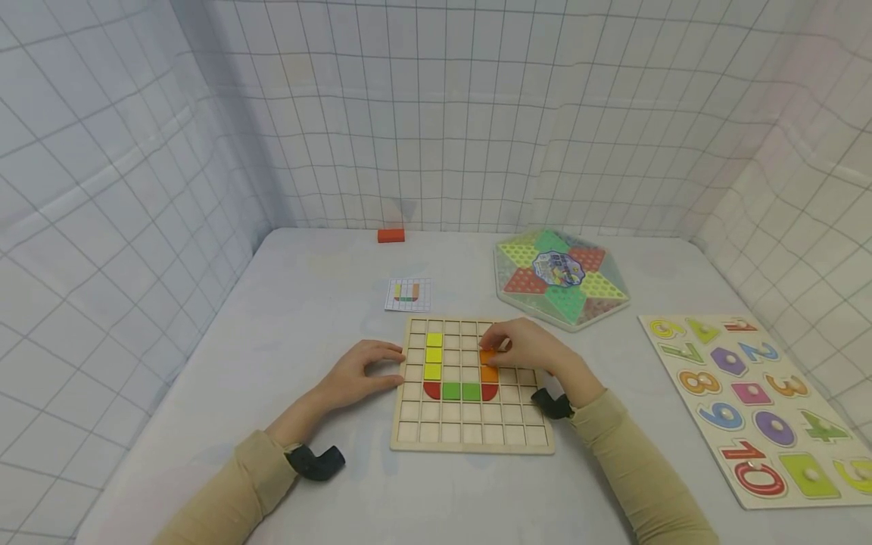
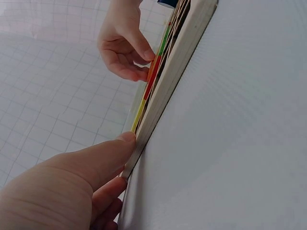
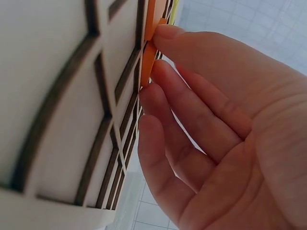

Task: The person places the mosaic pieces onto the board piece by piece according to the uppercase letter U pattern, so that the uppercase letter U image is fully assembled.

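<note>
On the table lies a wooden grid board (image 1: 473,434). My left hand (image 1: 361,371) rests against its left edge, thumb and fingers apart and lightly bent, as the left wrist view (image 2: 72,177) also shows. My right hand (image 1: 527,344) reaches over the board's right half. Its thumb and fingertips pinch an orange square tile (image 3: 148,64), partly hidden by the fingers. Another orange tile (image 1: 489,374) lies just below it. Yellow tiles (image 1: 434,354) form a column on the left. Green tiles (image 1: 452,391) sit at the bottom between two red rounded corner tiles (image 1: 432,390).
Beyond the board lies a small pattern card (image 1: 409,295) with a coloured U shape. Behind it is a red block (image 1: 391,236). A hexagonal star game board (image 1: 559,291) lies at the back right, and a number puzzle board (image 1: 745,401) at the far right.
</note>
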